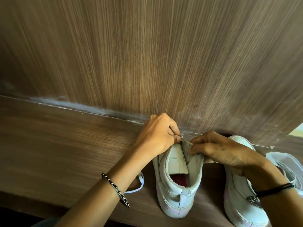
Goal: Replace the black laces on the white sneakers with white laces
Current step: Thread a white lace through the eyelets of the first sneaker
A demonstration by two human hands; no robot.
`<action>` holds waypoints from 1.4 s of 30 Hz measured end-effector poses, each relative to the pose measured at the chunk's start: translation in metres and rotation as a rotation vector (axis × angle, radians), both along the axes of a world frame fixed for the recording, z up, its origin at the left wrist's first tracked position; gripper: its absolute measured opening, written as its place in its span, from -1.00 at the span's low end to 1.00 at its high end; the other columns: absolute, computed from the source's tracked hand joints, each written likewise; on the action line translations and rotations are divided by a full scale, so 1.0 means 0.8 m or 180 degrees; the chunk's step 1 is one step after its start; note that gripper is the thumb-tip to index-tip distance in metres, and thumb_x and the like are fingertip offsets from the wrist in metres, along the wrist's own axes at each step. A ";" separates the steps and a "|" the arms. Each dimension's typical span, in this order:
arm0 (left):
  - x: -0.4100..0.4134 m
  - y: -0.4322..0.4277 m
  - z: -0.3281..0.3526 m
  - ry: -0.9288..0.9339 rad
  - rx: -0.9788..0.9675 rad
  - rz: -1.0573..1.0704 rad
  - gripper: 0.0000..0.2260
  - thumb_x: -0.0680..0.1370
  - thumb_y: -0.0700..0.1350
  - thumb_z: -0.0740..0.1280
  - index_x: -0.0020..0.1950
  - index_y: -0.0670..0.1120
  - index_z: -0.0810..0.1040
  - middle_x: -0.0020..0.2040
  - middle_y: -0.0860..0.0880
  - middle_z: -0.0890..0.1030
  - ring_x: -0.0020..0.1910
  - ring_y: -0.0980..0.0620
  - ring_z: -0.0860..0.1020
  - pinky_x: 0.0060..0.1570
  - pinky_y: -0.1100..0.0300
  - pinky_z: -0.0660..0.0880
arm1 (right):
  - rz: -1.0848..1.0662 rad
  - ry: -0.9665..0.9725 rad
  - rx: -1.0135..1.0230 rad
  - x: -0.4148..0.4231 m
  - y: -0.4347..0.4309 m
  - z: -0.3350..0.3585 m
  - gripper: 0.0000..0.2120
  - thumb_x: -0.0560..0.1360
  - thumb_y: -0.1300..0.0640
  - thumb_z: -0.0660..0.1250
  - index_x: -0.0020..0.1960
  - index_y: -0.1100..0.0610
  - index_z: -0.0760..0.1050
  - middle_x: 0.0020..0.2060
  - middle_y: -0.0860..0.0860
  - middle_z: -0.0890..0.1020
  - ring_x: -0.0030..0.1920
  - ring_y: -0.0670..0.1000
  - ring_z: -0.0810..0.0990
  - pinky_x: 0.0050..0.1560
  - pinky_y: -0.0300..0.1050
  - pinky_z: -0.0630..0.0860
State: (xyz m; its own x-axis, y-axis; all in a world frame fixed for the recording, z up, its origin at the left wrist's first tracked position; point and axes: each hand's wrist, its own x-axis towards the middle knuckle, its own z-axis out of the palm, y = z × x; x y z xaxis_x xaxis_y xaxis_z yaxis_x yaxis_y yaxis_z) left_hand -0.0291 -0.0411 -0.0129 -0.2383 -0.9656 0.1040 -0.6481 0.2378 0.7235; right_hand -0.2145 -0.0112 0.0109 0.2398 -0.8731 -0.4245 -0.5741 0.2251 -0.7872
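- White lace (142,181) lies loose near the worktop's (65,153) front edge, beneath the left forearm.
- Left hand (157,135) pinches a small pale tip at the eyelets, judged to be the lace end for threading.
- First sneaker (177,182) stands heel toward the front edge; no black lace is visible.
- Right hand (219,151) grips its eyelet flap, steadying it.
- Second sneaker (241,202) stands just beside the first, near the right edge.

A brown wood-grain counter (57,145) meets an upright wall panel (147,54) of the same streaked veneer behind it. A whitish smear (82,106) runs along their seam. Above the counter's right end shows a bright patch (297,131).
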 end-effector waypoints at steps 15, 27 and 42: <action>-0.008 0.007 -0.008 -0.0643 -0.0131 0.0170 -0.95 0.51 -0.05 0.49 -0.07 0.08 0.74 -0.17 0.17 0.71 -0.08 0.14 0.65 -0.14 0.18 0.53 | -0.0018 -0.0070 -0.0004 0.001 0.001 -0.001 -0.79 0.59 0.29 0.31 0.01 0.45 0.62 -0.08 0.30 0.68 -0.02 0.05 0.65 0.19 -0.04 0.62; -0.008 0.001 -0.033 0.0053 0.0079 0.0384 -0.87 0.46 -0.03 0.53 -0.28 0.13 0.68 -0.42 0.26 0.59 -0.28 0.29 0.59 -0.22 0.26 0.45 | -0.0012 -0.0144 0.0061 -0.001 0.001 -0.002 -0.80 0.59 0.30 0.30 -0.13 0.29 0.67 -0.23 0.10 0.67 -0.13 -0.06 0.64 0.07 -0.16 0.63; -0.004 -0.001 -0.031 0.0272 0.0432 -0.0026 -0.96 0.43 -0.04 0.57 -0.16 0.09 0.76 -0.31 0.15 0.70 -0.15 0.14 0.69 0.03 -0.04 0.63 | 0.0137 -0.0050 -0.0103 -0.002 -0.002 -0.005 -0.74 0.60 0.15 0.34 -0.03 0.35 0.67 -0.12 0.20 0.72 -0.01 0.00 0.69 0.16 -0.08 0.65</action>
State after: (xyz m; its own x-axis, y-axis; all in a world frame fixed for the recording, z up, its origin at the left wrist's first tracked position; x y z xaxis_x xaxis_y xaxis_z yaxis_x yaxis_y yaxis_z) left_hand -0.0320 -0.0417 -0.0374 -0.2422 -0.9702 -0.0072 -0.5813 0.1391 0.8017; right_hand -0.2164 -0.0132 0.0069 0.2837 -0.8751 -0.3920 -0.5702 0.1747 -0.8027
